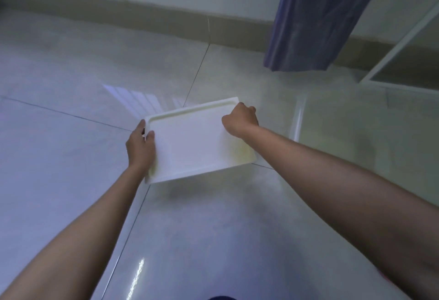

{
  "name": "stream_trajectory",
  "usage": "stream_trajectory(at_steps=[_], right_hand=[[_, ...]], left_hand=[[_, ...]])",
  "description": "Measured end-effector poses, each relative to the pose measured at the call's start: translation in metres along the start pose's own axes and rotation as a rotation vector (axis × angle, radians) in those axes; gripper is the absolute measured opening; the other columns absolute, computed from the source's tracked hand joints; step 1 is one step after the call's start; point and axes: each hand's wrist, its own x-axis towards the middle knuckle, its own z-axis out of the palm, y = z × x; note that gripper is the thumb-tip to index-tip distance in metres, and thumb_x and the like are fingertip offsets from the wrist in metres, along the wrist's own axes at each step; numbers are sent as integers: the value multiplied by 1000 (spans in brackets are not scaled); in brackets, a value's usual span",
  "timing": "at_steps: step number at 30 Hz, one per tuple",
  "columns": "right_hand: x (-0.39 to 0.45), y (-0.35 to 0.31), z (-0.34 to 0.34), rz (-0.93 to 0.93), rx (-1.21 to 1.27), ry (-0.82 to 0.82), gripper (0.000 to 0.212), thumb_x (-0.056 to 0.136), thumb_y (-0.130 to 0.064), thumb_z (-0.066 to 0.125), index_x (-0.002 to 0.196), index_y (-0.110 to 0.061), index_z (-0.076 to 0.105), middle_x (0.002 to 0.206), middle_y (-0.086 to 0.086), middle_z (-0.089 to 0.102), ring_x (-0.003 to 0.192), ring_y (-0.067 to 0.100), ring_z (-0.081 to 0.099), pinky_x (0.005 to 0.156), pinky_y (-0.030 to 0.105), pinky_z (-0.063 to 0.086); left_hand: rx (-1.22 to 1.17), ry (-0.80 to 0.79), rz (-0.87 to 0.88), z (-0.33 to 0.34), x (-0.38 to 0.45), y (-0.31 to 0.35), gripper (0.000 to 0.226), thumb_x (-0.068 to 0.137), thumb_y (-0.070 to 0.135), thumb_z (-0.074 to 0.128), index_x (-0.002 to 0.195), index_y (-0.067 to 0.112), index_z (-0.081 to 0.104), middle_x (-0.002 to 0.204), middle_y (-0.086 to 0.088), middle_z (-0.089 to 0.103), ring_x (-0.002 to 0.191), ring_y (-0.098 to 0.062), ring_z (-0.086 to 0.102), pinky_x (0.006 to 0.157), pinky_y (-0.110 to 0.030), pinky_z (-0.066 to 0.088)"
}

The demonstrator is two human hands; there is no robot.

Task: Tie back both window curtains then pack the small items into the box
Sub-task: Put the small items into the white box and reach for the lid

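While I hold the white box (197, 138) above the tiled floor (71, 86), my left hand (140, 147) grips its left rim and my right hand (241, 119) curls over the far right corner. Bare floor lies all round it; the blue curtain (316, 19) hangs well apart, upper right, beside a white frame (399, 38).

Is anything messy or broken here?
Nothing looks broken or spilled. Both hands, left hand and right hand, hold the white box by its ends above the floor. It is tilted a little.
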Motion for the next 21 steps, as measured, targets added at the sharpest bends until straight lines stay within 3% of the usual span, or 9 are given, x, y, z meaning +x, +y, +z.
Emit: stream_trajectory(at_steps=[7, 15, 18, 19, 21], right_hand=[[2, 29, 21, -11, -116, -159, 74, 93, -18, 46, 151, -4, 2, 155, 19, 14, 133, 34, 39, 100, 33, 38], [-8, 35, 11, -82, -149, -351, 81, 96, -18, 44, 151, -13, -16, 159, 19, -7, 145, 33, 17, 113, 36, 25], [-19, 27, -19, -189, -152, -350, 83, 94, -20, 54, 153, -13, -4, 155, 18, 24, 137, 30, 34, 107, 31, 34], [-25, 21, -32, -249, -130, -322, 79, 93, -20, 57, 153, -12, 6, 152, 15, 33, 134, 28, 39, 104, 28, 35], [-40, 9, -64, -392, -64, -242, 67, 91, -22, 62, 149, -11, 30, 146, 9, 43, 130, 22, 45, 98, 24, 38]], left_hand=[[88, 84, -7, 30, 4, -24, 46, 101, 12, 35, 147, 12, 32, 151, -15, 33, 138, -30, 33, 113, -34, 23], [309, 136, 7, 52, 9, -34, 46, 99, 2, 31, 145, 4, 31, 150, -24, 29, 133, -47, 31, 112, -51, 25], [361, 152, 79, 56, 5, -18, 51, 97, 3, 34, 147, 0, 23, 153, -22, 23, 142, -38, 20, 117, -49, 7], [336, 173, 153, 56, 3, -6, 52, 96, 5, 38, 146, 1, 26, 152, -21, 27, 141, -35, 24, 117, -49, 8], [194, 192, 354, 55, -1, 31, 49, 93, 14, 42, 141, 9, 40, 141, -18, 47, 128, -32, 46, 113, -48, 24]])
